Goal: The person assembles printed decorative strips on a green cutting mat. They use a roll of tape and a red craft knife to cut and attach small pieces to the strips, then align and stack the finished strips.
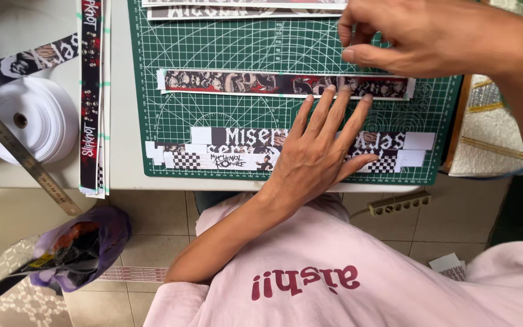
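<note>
My left hand [319, 151] lies flat, palm down, on the green cutting mat [243, 45]. Its spread fingertips press on a long red-and-black printed paper strip [225, 82] near the strip's right part. The palm covers the middle of a stack of black-and-white printed strips [213, 151] at the mat's near edge. My right hand [431, 33] reaches in from the right, just above the red-and-black strip's right end. Its thumb and fingers are drawn close together; whether anything thin sits between them is hidden.
More printed strips [243, 9] lie along the mat's far edge, and others [91, 91] run lengthwise left of it. A white ribbon roll [28, 118] and a metal ruler [22, 157] sit at the table's left. Below are a purple bag [83, 245] and a power strip [398, 204].
</note>
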